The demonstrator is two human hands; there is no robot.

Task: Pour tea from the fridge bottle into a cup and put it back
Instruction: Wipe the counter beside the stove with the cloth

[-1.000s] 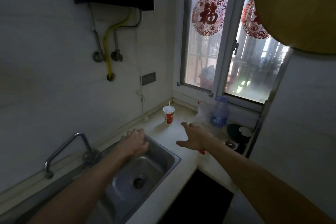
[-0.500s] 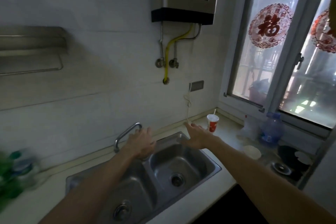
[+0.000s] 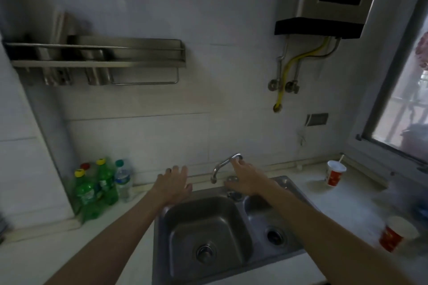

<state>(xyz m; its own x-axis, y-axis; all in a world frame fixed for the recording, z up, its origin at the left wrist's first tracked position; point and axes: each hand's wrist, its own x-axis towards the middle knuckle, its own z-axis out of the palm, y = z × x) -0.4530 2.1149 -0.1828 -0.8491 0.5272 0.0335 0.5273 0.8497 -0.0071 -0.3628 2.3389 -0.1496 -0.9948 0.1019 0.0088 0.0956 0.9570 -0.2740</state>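
**Both hands empty over the sink, cups off to the right**

From my feed, both arms reached out over the double sink (image 3: pixel 231 192). The left hand (image 3: pixel 172 186) hovered flat at the basin's back left corner, fingers spread, holding nothing. The right hand (image 3: pixel 249 180) was out by the tap (image 3: pixel 223 165), palm down, fingers loosely apart and empty; I couldn't tell whether the fingertips actually touched the spout. A red-and-white paper cup with a straw (image 3: pixel 335 173) stood upright on the counter (image 3: pixel 347 206), right of the sink near the window corner. A second red cup (image 3: pixel 397 235) sat nearer the right edge, badly blurred. Green bottles (image 3: pixel 96 186) and a clear one (image 3: pixel 122 180) were bunched in the far left corner against the wall. I saw no fridge in shot.
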